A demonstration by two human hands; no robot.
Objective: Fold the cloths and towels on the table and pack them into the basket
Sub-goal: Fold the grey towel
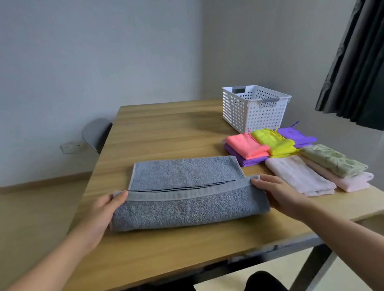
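Left hand (105, 212) and right hand (277, 193) each gripped an end of the thick grey terry towel (184, 190), half-folded on the wooden bench (163, 129).

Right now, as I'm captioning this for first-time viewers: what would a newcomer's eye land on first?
The grey towel mid-table, its near edge folded over, gripped at its ends by the left hand and right hand. Then the folded pink cloth, yellow cloth and purple cloth on the right, near the white basket.
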